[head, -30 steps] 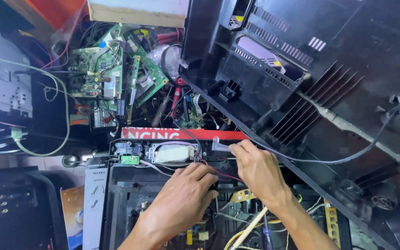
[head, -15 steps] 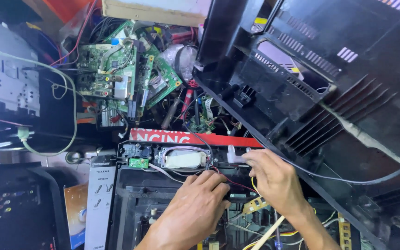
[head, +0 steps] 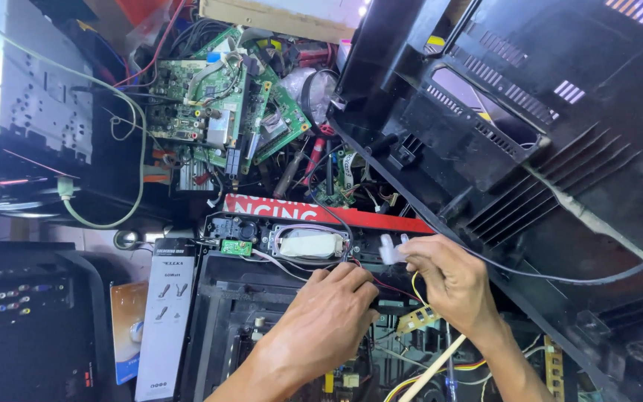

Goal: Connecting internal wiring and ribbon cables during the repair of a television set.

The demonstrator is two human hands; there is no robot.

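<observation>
Cluttered with green circuit boards (head: pixel 217 104), the tabletop carries an open black plastic chassis (head: pixel 262 313). Over its upper edge, the right hand (head: pixel 448 279) has its grip clamped on a small white plastic connector (head: pixel 390 249), while the left hand (head: pixel 329 320) presses closed fingers on the red and black wires (head: pixel 388 286). It seems best to pull straight, wires steady.

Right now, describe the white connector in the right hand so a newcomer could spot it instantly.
Start at the big black ribbed housing on the right, then drop to its lower edge, where the right hand reaches in. Pinched at its fingertips is the small white plug. It is the only white two-pronged piece there, smaller than the white oblong part to its left.
</observation>
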